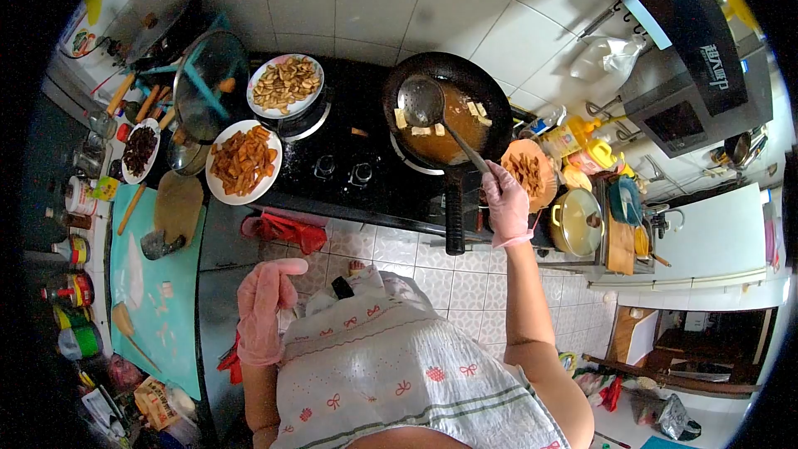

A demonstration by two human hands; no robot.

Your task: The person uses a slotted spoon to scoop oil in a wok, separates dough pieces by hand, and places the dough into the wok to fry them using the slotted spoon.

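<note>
My right hand (507,199), in a thin clear plastic glove, is closed round the handle of a perforated skimmer (421,102). The skimmer's round head is inside a black wok (490,87), at its left side. Brown oil (453,120) lies in the wok, with several pale pieces (440,130) in it, some close to the skimmer. My left hand (264,308), gloved the same way, is held in front of the stove at the left of the apron (391,357). One of its digits is stretched out, the others are partly bent, and nothing shows in it.
On the black stove (349,145) stand a plate of pale slices (287,86) and a plate of browned pieces (243,163). Right of the wok are an orange basket (544,170), oil bottles (572,137) and a lidded pot (576,222). A green cutting mat (158,316) lies left; the wok handle (455,216) juts out.
</note>
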